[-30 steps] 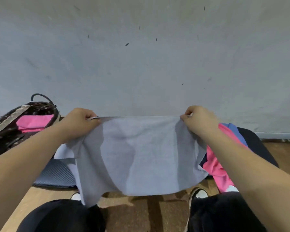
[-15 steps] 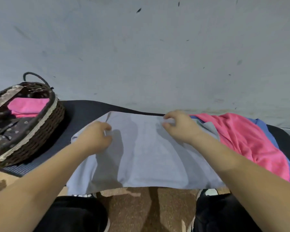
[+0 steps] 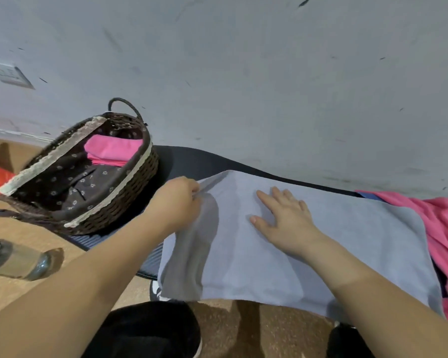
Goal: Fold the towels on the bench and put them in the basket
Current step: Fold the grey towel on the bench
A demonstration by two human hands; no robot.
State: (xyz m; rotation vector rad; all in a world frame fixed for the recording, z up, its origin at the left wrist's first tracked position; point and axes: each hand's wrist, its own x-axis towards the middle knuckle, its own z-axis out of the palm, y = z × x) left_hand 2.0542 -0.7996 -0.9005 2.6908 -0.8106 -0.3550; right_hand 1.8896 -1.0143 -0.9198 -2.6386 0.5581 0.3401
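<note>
Now right hand [image 3: 286, 218] flat on grey towel [image 3: 360, 244]

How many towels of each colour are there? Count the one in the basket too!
grey towel: 1
pink towels: 2, the folded pink towel in the basket and the loose pink towel on the bench
blue towel: 1, only a sliver shows
Total: 4
</note>
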